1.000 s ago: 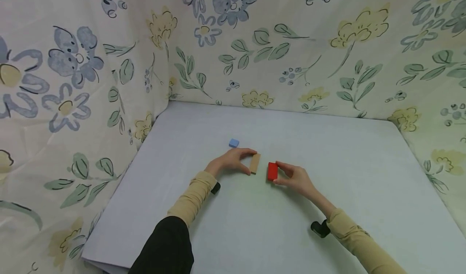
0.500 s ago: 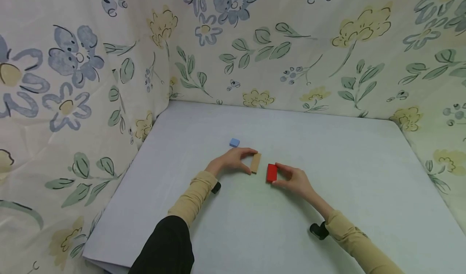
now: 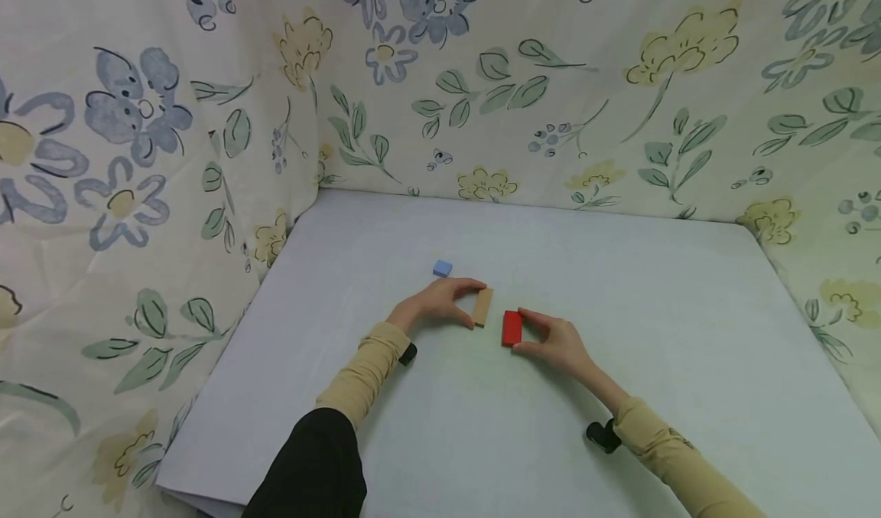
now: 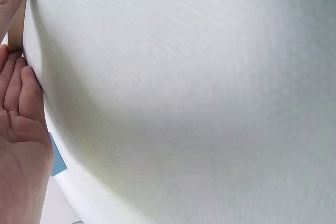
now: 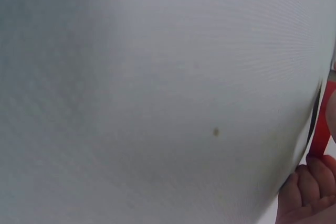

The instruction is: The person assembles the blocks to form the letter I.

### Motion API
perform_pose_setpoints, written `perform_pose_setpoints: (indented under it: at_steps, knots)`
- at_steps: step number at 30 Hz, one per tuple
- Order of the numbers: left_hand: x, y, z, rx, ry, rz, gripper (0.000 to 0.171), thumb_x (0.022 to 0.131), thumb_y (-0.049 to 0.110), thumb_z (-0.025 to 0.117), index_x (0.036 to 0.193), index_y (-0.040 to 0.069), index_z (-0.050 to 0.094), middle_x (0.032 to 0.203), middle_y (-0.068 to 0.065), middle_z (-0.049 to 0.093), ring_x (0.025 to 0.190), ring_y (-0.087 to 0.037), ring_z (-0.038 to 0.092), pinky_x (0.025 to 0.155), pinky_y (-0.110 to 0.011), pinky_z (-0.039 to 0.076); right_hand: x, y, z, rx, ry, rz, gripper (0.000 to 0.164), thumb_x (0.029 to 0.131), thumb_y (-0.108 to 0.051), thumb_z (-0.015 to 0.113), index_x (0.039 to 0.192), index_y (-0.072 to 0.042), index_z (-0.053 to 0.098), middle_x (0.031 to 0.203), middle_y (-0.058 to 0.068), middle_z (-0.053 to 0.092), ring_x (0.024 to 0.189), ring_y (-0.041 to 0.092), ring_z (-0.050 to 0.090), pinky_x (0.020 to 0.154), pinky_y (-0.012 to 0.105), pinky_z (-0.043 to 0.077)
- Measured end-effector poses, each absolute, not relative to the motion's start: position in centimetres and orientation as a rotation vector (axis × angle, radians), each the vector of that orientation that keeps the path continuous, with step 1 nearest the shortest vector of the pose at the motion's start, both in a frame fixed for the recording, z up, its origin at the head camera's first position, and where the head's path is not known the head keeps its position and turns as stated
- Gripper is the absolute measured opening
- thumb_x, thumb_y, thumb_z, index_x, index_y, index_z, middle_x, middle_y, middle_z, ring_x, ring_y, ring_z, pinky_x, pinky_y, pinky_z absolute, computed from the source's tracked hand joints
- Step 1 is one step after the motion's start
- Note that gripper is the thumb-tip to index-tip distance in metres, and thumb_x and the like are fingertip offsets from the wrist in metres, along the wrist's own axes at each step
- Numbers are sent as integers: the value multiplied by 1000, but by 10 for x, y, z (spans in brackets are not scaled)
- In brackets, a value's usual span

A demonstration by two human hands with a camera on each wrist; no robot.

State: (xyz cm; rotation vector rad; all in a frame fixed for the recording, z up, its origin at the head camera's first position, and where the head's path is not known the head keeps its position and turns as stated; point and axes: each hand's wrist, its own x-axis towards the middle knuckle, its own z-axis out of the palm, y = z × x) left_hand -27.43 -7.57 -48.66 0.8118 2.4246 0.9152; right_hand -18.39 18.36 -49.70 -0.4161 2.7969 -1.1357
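In the head view, my left hand [image 3: 437,301] holds a tan wooden block [image 3: 483,307] by its two short ends, between thumb and fingers. Just right of it, a red block [image 3: 512,328] is gripped the same way by my right hand [image 3: 560,343]. A narrow gap separates the two blocks. Beyond my left hand lies a small blue block [image 3: 443,268], touched by neither hand. The left wrist view catches part of the wooden block [image 4: 17,30] at its left edge; the right wrist view shows the red block [image 5: 321,124] at its right edge.
All blocks are on or close over a white table [image 3: 619,288]. A floral curtain [image 3: 523,120] hangs along its back and sides. Each forearm wears a small dark wrist camera, the right one [image 3: 603,435] sticking out near the tabletop.
My right hand has shifted the red block slightly left and nearer to me, and it appears to lie lower. The left hand and wooden block have stayed in place.
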Motion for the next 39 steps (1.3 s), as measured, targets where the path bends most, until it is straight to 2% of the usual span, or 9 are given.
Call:
perform_pose_setpoints:
  at_steps: [39]
  knots:
    - [-278, -74, -488, 813, 2401, 923, 79, 72, 24, 83, 141, 19, 45, 149, 2, 42, 141, -15, 33, 117, -29, 28, -181, 183, -496, -465, 2838, -1066, 67, 77, -27, 78, 135, -6, 53, 133, 19, 56, 123, 37, 52, 100, 53, 45]
